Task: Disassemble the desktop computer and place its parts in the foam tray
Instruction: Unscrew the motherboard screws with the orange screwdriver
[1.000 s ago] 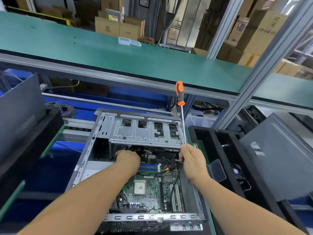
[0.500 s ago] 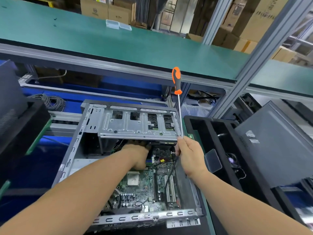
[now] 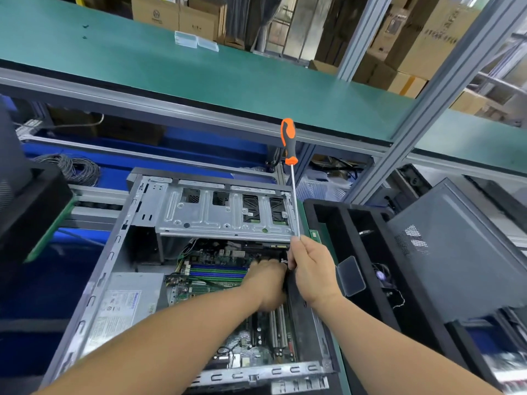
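Computer case [image 3: 94,283] lay open on its side on the bench, in the middle of the view, with its inside facing up. The right hand [image 3: 312,269] was curled tight around the thin metal shaft of a long screwdriver [image 3: 289,143]. It held the tool low down and upside down, so the orange and black handle stood high in the air. That was probably to keep the tool out of the way but ready while both hands worked.

The left hand [image 3: 268,283] reached down inside the case, just beside the right hand, at the right edge of the green motherboard [image 3: 216,283]. Its fingers were hidden, so I could not tell if they held anything. My guess was that it was freeing a small plug or wire there.

Far from the hands, a silver drive cage [image 3: 225,215] sat across the top of the case. A grey power supply [image 3: 125,303] sat at the left, with a label too blurry to read.

To the right, the black foam tray [image 3: 350,283] stood close by, so parts could go straight in. A dark side panel [image 3: 456,252] leaned on it. Far back, brown boxes [image 3: 176,12] had printing I could not make out.
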